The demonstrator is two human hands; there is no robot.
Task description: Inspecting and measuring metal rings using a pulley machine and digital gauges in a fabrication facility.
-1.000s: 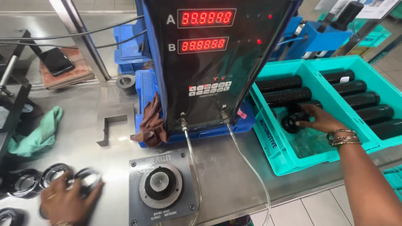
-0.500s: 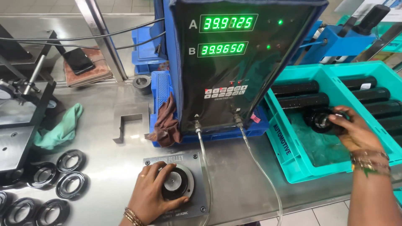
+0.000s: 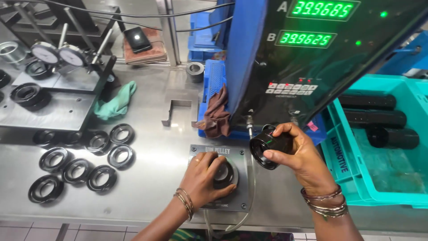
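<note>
Left hand: the left hand (image 3: 206, 175) lies palm down on the round black part (image 3: 223, 174) seated in the centre of the square grey metal gauge plate (image 3: 241, 154); fingers curled over the part and closed on it, bangles at the wrist.
Right hand: the right hand (image 3: 298, 151) is raised just right of the left hand and above the plate's right edge; thumb and fingers wrapped round a short black cylindrical sleeve with a hollow bore (image 3: 267, 145), gripping it firmly, open end tilted toward the camera.
Held sleeve: clear of the bench, touching nothing but the right hand; it sits directly below the black upright display unit with two green digit readouts (image 3: 321, 49).
Gauge plate: flat on the stainless steel bench (image 3: 147, 178), under the left hand; thin hoses run from the display unit down past the plate.
Left of the left hand: a group of flat black rings (image 3: 80, 163) lies on the bench, well apart from both hands.
Far left, beyond the rings: a dark metal stand carrying two dial gauges (image 3: 58, 56), with a green cloth (image 3: 117, 102) beside it.
Right of the right hand: a turquoise plastic crate (image 3: 343, 165) holds long black cylinders (image 3: 370, 109) laid side by side.
Ahead of the left hand: a brown rag (image 3: 216, 118) hangs over a blue tray's edge.
</note>
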